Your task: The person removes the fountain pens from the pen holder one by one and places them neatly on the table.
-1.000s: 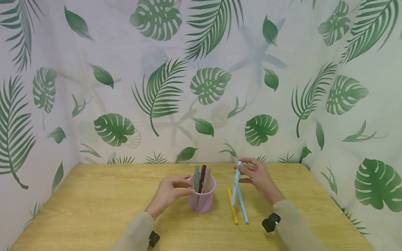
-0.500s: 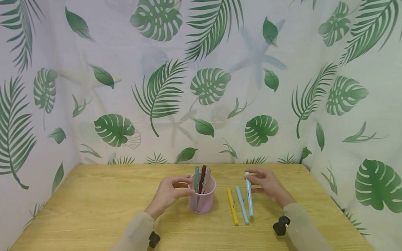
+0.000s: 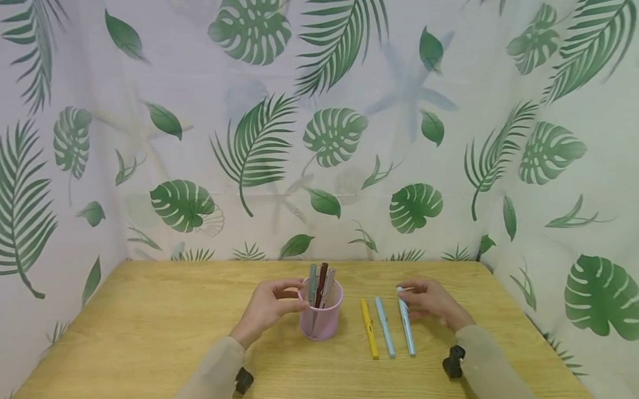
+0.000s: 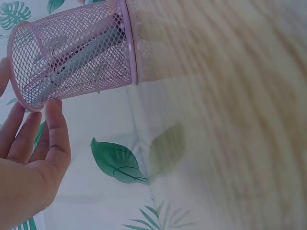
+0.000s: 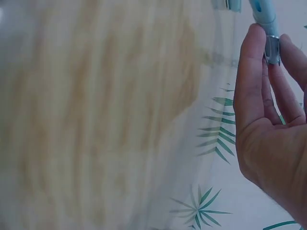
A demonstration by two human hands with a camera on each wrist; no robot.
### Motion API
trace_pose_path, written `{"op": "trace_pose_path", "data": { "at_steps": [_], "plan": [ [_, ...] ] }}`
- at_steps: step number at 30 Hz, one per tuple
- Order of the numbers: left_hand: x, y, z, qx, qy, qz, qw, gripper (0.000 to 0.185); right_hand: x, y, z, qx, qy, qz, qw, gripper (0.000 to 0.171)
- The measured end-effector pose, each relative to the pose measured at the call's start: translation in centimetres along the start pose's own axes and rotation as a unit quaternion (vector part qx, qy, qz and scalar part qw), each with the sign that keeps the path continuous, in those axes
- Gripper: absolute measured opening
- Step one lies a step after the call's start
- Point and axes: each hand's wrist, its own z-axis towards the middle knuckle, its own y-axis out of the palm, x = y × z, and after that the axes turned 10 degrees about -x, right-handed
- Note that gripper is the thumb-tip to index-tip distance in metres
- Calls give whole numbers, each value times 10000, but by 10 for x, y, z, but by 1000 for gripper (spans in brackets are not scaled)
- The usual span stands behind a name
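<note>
Left hand [image 3: 268, 304]: thumb and fingers hold the rim of the pink mesh cup [image 3: 329, 326], which stands upright on the table [image 3: 286, 378]. Inside: gray-green pen [image 3: 312, 283], dark red pen [image 3: 322, 286], pale pink pen [image 3: 329, 286], leaning. Next, lying apart: yellow pen [image 3: 369, 330], then light-blue pen [image 3: 385, 330]. Rightmost: second light-blue pen [image 3: 407, 329], far end pinched between thumb and fingers of the right hand [image 3: 434, 301].

Angles both sleeved forearms [image 3: 199, 384] inward from the lower edge of the head view, with wrists [image 3: 461, 319] well apart. Holds left hand [image 3: 268, 304] in a loose curve, with thumb [image 3: 293, 305] and index finger [image 3: 289, 284] spread. Pinches at the fingertips [image 3: 410, 296] of right hand [image 3: 434, 305], with the back of that hand facing upward.
</note>
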Motion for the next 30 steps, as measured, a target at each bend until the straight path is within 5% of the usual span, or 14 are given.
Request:
{"op": "trace_pose_path", "data": {
  "at_steps": [25,30],
  "plan": [
    [11,1,-3,-88,10,22,10000,44,1,11,8,-146,183,-280,9993,46],
    [2,0,0,-54,52,0,10000,43,0,10,10,-139,211,-334,9991,44]
  ]
}}
